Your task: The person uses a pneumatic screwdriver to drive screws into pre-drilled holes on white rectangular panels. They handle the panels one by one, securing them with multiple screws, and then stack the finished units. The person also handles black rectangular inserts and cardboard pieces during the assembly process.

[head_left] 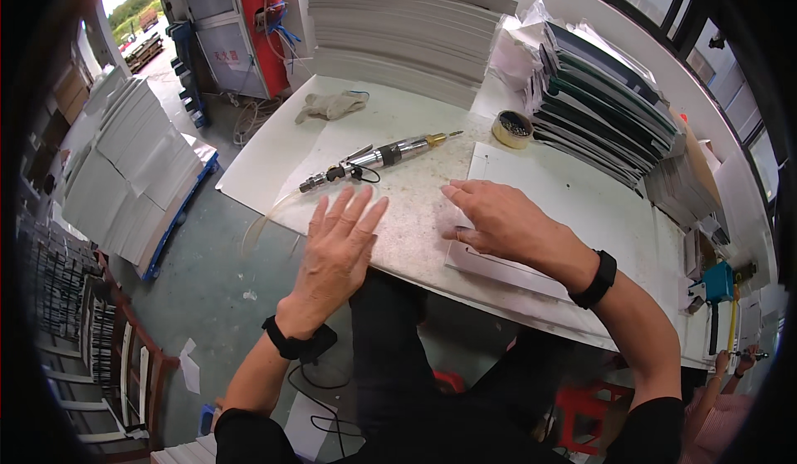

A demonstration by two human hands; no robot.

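Here's your left hand, palm down and fingers fanned out over the near edge of the worktable, slightly blurred, its grip open with nothing visible in it. Over to your right hand: it hovers or rests at the left side of the white panel, fingers bent forward, thumb tucked below. Whether those fingertips pinch anything, I can't tell; nor is it clear whether they touch the panel. You've got a dark band on each wrist.

The panel lies flat on the table in front of you, toward the right, small dark holes showing in its face, your right forearm crossing its near part. Just beyond your left fingertips lies the power tool, silver and black, on its side, its gold-coloured nose and thin bit pointing right and away from you. Near the panel's far left corner stands a round tub holding small dark pieces, and farther left lies a pale glove.

At the back, a tall stack of white boards rises from the table; to its right, a leaning pile of dark and green sheets. Down by your right, a red stool shows below the table, and a co-worker is at the far right edge.
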